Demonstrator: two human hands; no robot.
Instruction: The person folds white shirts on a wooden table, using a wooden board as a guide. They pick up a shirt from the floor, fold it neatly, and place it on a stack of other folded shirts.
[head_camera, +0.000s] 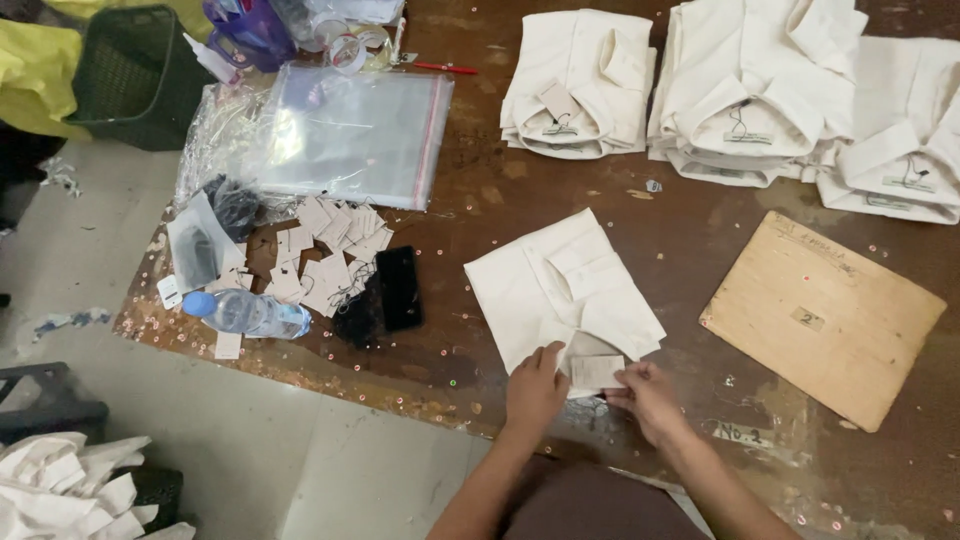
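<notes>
Worn brown worktable (600, 190). Stacks of folded cream shirts (750, 90) at far edge; one folded shirt (560, 290) at near edge. Left hand (533, 390) and right hand (648, 398), fingers pinched, hold paper tag (597, 371) against its collar.

Matt cloth shirt (560, 290), paper tag (596, 371)

A worn brown wooden worktable (600, 190) stands on a pale grey tiled floor (290, 460); lighting is even.
</notes>
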